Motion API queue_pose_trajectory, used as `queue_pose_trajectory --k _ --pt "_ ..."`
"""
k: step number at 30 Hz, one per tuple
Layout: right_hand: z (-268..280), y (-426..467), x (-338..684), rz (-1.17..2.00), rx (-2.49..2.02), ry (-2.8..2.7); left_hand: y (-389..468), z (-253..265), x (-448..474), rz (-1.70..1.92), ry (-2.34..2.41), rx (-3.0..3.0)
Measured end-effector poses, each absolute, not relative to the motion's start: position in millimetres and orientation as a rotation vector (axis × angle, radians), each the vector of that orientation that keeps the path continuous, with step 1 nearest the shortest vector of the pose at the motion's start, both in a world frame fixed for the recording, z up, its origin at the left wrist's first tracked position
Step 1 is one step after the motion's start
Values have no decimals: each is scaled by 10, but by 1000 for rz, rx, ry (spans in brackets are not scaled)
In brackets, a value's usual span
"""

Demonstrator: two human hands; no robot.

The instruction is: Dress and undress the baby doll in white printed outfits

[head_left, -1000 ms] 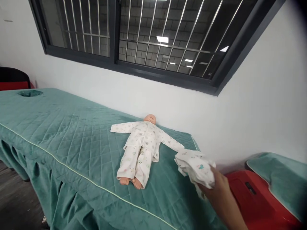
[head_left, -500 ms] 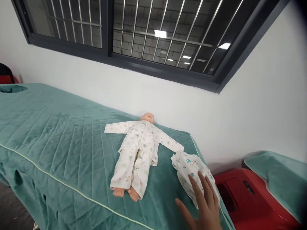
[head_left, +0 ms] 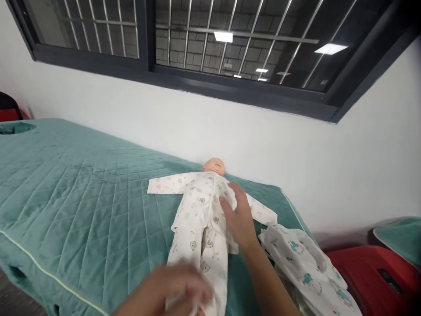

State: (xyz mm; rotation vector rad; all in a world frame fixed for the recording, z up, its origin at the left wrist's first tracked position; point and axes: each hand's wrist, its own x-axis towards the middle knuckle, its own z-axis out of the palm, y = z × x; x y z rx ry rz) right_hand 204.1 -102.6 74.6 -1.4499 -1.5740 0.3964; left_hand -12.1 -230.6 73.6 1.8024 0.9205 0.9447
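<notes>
A baby doll [head_left: 215, 166] lies on its back on a green quilted bed cover [head_left: 98, 197]. It wears a white patterned long-sleeved shirt [head_left: 197, 197] and matching trousers [head_left: 187, 245], with both sleeves spread outward. My right hand [head_left: 241, 217] is at the shirt's right side, thumb and fingers apart; whether it touches the cloth I cannot tell. My left hand [head_left: 174, 287], smeared by motion, is over the lower trouser legs and hides the doll's feet. Right of my right forearm lies a bunched white cloth [head_left: 305, 267] with blue-green prints.
A white wall [head_left: 158, 118] runs behind the bed, below a dark-framed window [head_left: 237, 83] with metal bars. At the lower right stands a red plastic stool or chair [head_left: 371, 272], partly under green cloth [head_left: 401, 241]. The cover has a hole [head_left: 16, 127] at far left.
My right hand has moved left and up from the bunched cloth to the doll's shirt. My left hand has come into view at the bottom. The view has shifted closer to the doll.
</notes>
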Motion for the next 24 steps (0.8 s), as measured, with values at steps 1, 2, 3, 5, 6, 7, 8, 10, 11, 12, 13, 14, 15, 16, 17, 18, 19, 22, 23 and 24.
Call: queue_pose_trajectory --k 1,2,3,5,6,7,8,10,11,12,13,14,15,16,17,18,19,22,23,24 --pt "775 -827 2021 424 -1452 -1527 -2024 762 -49 1002 952 1799" --pt "786 -652 2008 458 -1456 -1493 -1712 783 41 1104 1011 1790" --pt "780 -509 2003 493 -1459 -1465 -1383 800 144 1299 1144 1791" --pt "722 -319 2011 554 -1440 -1457 -740 814 364 1484 1280 1863" --pt "680 -269 2021 581 -1422 -1474 -458 811 465 1470 1293 1905" --pt "636 -241 2035 601 -1404 -1495 -219 799 552 1409 1315 1950" --pt "595 -229 2050 614 -1391 -1514 -32 780 620 1328 1342 1978" --pt "536 -228 2076 619 -1385 -1533 190 724 698 1180 1323 2031" --pt "519 -229 2083 615 -1389 -1537 235 690 711 1149 1304 2034" --pt "510 -229 2086 608 -1393 -1541 250 657 710 1149 1282 2020" --pt "505 -225 2084 600 -1398 -1548 245 625 699 1171 1260 1989" --pt "504 -220 2080 596 -1404 -1554 232 598 684 1201 1243 1945" --pt "504 -215 2074 595 -1412 -1556 218 575 668 1222 1225 1902" --pt "505 -209 2069 599 -1421 -1554 208 559 654 1230 1205 1870" --pt "505 -205 2066 605 -1430 -1549 204 548 644 1233 1190 1850" --pt "503 -203 2064 612 -1438 -1548 205 542 638 1233 1183 1840" --pt "502 -202 2065 617 -1445 -1551 210 540 635 1230 1183 1839" --pt "494 -203 2077 609 -1448 -1586 225 546 640 1206 1189 1850" --pt "492 -203 2082 602 -1442 -1603 226 549 641 1196 1187 1854" --pt "491 -204 2087 593 -1435 -1621 225 553 641 1188 1185 1859"
